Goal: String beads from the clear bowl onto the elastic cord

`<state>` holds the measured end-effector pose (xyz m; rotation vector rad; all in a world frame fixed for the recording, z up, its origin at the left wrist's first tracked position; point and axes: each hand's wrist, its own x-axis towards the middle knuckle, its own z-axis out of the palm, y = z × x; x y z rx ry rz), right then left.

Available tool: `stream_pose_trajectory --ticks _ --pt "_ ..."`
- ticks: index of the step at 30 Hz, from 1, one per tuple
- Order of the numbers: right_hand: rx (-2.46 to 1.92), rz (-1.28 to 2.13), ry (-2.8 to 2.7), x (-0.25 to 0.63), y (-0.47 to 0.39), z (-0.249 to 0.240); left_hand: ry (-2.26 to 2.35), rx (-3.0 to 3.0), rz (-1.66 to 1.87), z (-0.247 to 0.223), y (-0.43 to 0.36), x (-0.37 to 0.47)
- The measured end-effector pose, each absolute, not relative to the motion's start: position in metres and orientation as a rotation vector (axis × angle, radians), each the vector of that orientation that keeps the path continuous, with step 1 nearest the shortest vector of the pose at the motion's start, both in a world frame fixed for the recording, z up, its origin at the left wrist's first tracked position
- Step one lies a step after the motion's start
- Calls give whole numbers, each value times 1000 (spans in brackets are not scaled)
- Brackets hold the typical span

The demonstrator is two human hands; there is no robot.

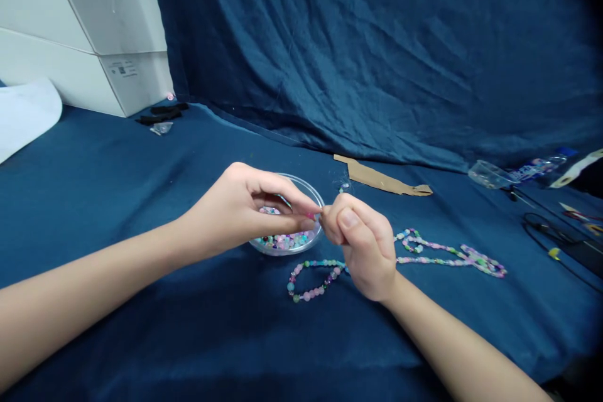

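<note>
Over a clear round bowl [282, 251] of small coloured beads [288, 241], my left hand [264, 204] pinches a tiny pink bead [311, 216] between thumb and fingertips. My right hand [360, 242] is closed just right of it, its fingertips meeting those of the left; what it grips is too small to make out. A string of pastel beads [315, 295] lies in a loop below the bowl. More beaded string [452, 259] stretches across the cloth to the right of my right hand.
A torn brown cardboard strip [381, 179] lies behind the hands. White boxes [127, 75] stand at the back left, near black items [162, 114]. On the right are a clear cup [487, 174], a plastic bottle [541, 166] and black cables [551, 229]. Blue cloth [188, 326] covers the surface.
</note>
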<state>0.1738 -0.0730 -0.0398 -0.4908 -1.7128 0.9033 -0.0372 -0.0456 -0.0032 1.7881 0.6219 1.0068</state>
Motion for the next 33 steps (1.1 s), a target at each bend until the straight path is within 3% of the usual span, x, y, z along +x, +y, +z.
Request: stream_pose_trajectory --ticks 33 --pt "-537 778 -1863 175 -75 -33 538 1967 1099 -4 -45 -37"
